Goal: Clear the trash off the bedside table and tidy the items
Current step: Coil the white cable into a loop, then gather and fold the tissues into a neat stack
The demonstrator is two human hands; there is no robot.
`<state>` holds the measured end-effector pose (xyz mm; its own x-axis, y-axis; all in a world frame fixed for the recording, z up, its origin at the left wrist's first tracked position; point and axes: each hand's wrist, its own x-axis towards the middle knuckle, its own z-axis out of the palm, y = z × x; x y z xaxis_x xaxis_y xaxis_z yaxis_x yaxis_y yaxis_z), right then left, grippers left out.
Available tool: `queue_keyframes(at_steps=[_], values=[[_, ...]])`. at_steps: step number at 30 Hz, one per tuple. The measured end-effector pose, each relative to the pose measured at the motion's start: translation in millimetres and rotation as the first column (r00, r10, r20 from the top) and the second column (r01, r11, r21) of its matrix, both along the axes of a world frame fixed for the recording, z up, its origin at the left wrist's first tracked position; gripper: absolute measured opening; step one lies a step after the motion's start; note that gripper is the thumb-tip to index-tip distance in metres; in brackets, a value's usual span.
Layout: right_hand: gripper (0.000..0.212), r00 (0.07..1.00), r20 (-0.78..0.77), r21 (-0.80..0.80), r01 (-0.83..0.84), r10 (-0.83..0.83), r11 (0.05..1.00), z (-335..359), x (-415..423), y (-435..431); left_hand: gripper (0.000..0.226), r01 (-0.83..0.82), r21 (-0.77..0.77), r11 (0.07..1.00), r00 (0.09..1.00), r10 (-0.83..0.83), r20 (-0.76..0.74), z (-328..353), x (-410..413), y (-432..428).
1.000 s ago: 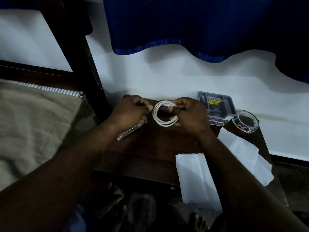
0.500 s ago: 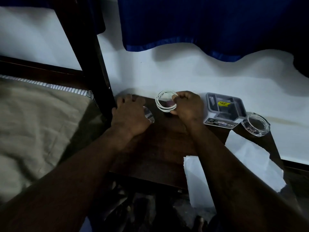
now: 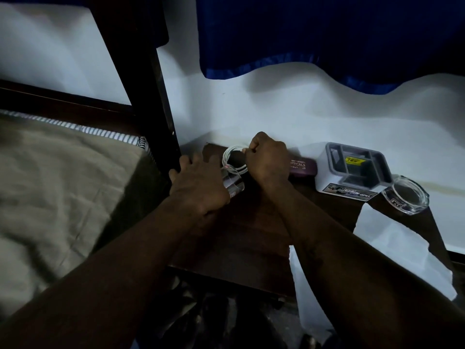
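- right grip [image 3: 266,159]: pinches the coiled white cable [image 3: 232,161], held low over back-left corner of bench [image 3: 251,235].
- left grip [image 3: 198,185]: fingers stretched out, resting on clear case [image 3: 235,186] beside the cable.

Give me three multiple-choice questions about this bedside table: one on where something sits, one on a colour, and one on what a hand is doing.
1. Where is the glass ashtray?
A) right of the organiser tray
B) on the bed
C) inside the tray

2. What colour is the coiled cable?
A) black
B) white
C) red

3. What is the right hand doing?
A) lying flat and open
B) pinching the coiled cable
C) lifting the ashtray

Answers:
1 A, it stands by the tray's right front corner.
2 B, its loops show plainly white.
3 B, its fingers curl on the coil's right edge.
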<state>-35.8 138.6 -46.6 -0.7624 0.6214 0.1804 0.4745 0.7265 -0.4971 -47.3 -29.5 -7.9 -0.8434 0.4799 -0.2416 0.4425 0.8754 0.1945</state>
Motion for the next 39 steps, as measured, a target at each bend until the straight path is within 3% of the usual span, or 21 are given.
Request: queue_keyframes(at_steps=[7, 14, 19, 21, 27, 30, 34, 39], values=[[0.017, 0.999, -0.036, 0.058, -0.018, 0.02, 0.998, 6.8, 9.2, 10.7, 0.089, 0.023, 0.07, 0.997, 0.999, -0.021, -0.028, 0.5, 2.4, 3.7], [0.016, 0.991, -0.111, -0.01, -0.074, 0.072, 0.997, 39.9, 55.8, 28.6, 0.1, 0.115, 0.154, 0.981, 0.985, -0.093, -0.147, 7.0, 16.3, 20.7], [0.015, 0.986, 0.106, 0.005, -0.127, 0.125, 0.992, 62.2, 115.1, 50.0, 0.086, 0.317, 0.171, 0.933, 0.921, -0.259, -0.292, 15.4, 48.9, 45.5], [0.025, 0.982, 0.157, -0.028, -0.1, 0.103, 0.995, 69.5, 149.8, 59.3, 0.081, 0.388, 0.157, 0.908, 0.906, -0.345, -0.244, 15.2, 67.0, 58.3], [0.03, 0.947, 0.313, -0.096, -0.045, 0.073, 0.994, 70.7, 279.3, 83.9, 0.067, 0.51, 0.144, 0.848, 0.843, -0.526, 0.108, 2.9, 109.2, 88.3], [0.031, 0.862, 0.505, -0.049, 0.076, -0.041, 0.996, 59.2, 324.5, 101.2, 0.073, 0.548, 0.061, 0.835, 0.822, -0.55, 0.149, -5.0, 128.6, 105.2], [0.026, 0.815, 0.572, -0.102, 0.189, -0.098, 0.977, 47.1, 355.8, 124.4, 0.082, 0.555, -0.036, 0.831, 0.825, -0.544, 0.153, -15.5, 150.0, 122.1], [0.028, 0.808, 0.587, -0.199, 0.217, -0.061, 0.956, 43.6, 366.3, 141.0, 0.07, 0.519, -0.08, 0.851, 0.852, -0.507, 0.129, -23.2, 165.6, 132.9]])
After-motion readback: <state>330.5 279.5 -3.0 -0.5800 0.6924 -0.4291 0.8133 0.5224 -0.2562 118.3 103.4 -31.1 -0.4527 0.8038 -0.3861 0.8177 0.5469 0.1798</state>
